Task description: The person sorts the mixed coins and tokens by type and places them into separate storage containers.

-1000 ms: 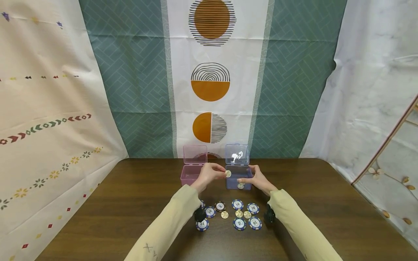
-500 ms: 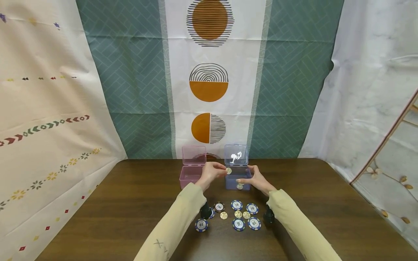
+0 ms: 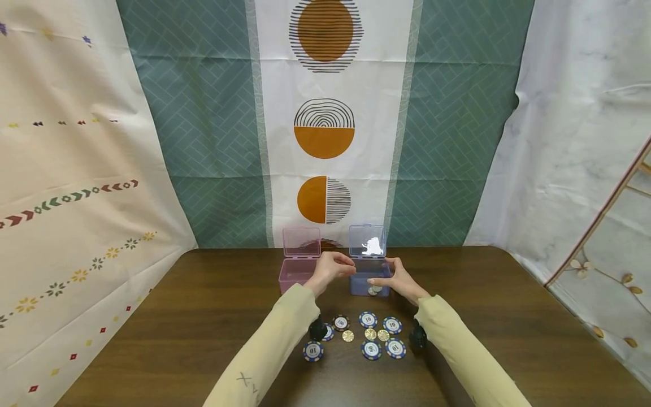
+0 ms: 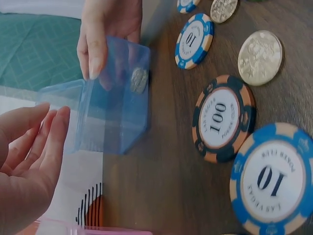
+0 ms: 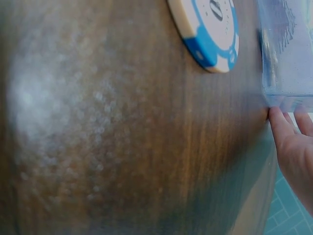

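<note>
A see-through blue plastic box (image 3: pixel 359 288) stands with its lid up at the back of the table. Gold coins (image 3: pixel 374 290) lie inside, seen through its front wall. My left hand (image 3: pixel 330 270) hovers over the box's left side; in the left wrist view its fingers (image 4: pixel 56 129) are loosely extended, nothing between them. My right hand (image 3: pixel 403 281) grips the box at its right side, thumb towards the front and fingers (image 5: pixel 281 120) round the far side.
A pink box (image 3: pixel 291 275), lid also raised, stands left of the blue one. Nearer me lie blue 10 chips (image 3: pixel 368 320), a dark 100 chip (image 3: pixel 341 323) and several loose gold coins (image 3: pixel 348 336) on the brown table (image 3: pixel 224 311). Curtains hang behind.
The coin that my left hand pinched has been let go and now lies in the blue box with the other. My right hand has stayed on the box.
</note>
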Available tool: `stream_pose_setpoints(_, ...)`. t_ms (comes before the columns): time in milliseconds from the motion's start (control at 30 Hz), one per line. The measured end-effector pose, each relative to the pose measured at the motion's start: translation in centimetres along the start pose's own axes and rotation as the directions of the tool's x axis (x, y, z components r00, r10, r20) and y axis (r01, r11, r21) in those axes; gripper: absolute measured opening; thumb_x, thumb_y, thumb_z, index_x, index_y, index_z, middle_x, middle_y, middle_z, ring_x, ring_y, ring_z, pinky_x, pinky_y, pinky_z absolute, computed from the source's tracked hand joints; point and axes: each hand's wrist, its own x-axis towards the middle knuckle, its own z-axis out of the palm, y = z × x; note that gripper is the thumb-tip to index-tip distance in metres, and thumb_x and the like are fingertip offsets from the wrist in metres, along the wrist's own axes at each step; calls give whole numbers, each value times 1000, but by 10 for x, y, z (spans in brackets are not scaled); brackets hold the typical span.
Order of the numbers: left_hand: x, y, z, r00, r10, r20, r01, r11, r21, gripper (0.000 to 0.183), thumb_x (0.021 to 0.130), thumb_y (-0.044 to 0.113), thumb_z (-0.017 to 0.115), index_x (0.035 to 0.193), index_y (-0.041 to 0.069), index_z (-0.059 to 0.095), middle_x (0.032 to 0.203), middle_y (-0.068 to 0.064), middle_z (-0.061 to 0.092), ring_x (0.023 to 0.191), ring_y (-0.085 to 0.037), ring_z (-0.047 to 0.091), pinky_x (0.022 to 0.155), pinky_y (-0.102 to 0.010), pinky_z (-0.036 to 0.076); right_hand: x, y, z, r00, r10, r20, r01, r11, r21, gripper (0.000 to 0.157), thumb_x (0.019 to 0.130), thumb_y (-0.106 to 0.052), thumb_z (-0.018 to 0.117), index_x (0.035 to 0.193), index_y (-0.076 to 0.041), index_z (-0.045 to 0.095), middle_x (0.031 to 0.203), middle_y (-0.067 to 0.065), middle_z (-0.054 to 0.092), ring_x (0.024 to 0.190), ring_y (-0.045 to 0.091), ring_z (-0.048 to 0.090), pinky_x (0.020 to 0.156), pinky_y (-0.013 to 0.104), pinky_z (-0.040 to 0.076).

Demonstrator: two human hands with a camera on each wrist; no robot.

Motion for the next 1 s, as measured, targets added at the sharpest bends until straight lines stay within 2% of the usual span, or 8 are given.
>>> stream_pose_setpoints(100, -1, 2, -2, 999, -11, 32, 11, 1000, -4, 11, 75, -3, 71, 84, -7, 66, 76, -11, 65, 70, -24, 65, 75, -42, 48, 0, 1, 0, 1000, -1, 0, 1, 1000, -10, 88, 72, -35, 75, 133, -5, 18, 137, 22, 21, 124, 40, 21, 96, 55, 22)
stream_pose_setpoints(300, -4, 6, -6, 995, -8, 103, 7, 1000, 14, 16, 75, -2, 71, 88, -8, 66, 78, -9, 65, 74, -25, 64, 75, -39, 48, 0, 0, 0, 1000, -2, -4, 2, 1000, -9, 88, 72, -35, 76, 132, -5, 19, 136, 23, 22, 125, 40, 21, 97, 55, 21)
stream_pose_setpoints(467, -8, 10, -10, 982, 5, 186, -15, 999, 52, 19, 75, 0, 71, 91, -8, 65, 80, -7, 64, 78, -27, 64, 74, -35, 49, 0, 1, 0, 1000, -12, -11, 12, 1000, -7, 89, 71, -36, 76, 132, -3, 19, 135, 23, 23, 124, 39, 23, 97, 54, 22)
stream_pose_setpoints(667, -12, 10, -16, 967, 24, 252, -41, 997, 65, 18, 76, -3, 70, 91, -10, 64, 80, -8, 63, 76, -25, 63, 75, -39, 48, 0, 1, 0, 1000, -8, 5, 8, 1000, 7, 87, 74, -32, 75, 133, -4, 17, 137, 22, 19, 124, 39, 21, 96, 54, 23)
stream_pose_setpoints(800, -14, 6, -20, 955, 47, 292, -91, 986, 138, 17, 76, -3, 70, 90, -9, 64, 78, -7, 64, 73, -25, 63, 71, -38, 50, 1, 1, 0, 1000, -8, 11, 8, 1000, 11, 89, 73, -34, 75, 133, -4, 17, 136, 21, 19, 123, 39, 23, 96, 54, 23)
stream_pose_setpoints(1000, -17, -2, -23, 923, 62, 380, -172, 949, 263, 10, 75, -4, 70, 83, -6, 66, 71, -8, 64, 70, -32, 63, 66, -42, 50, 2, 3, 0, 1000, -26, 4, 26, 999, 29, 89, 71, -34, 77, 132, -4, 19, 134, 21, 23, 121, 36, 27, 96, 52, 24)
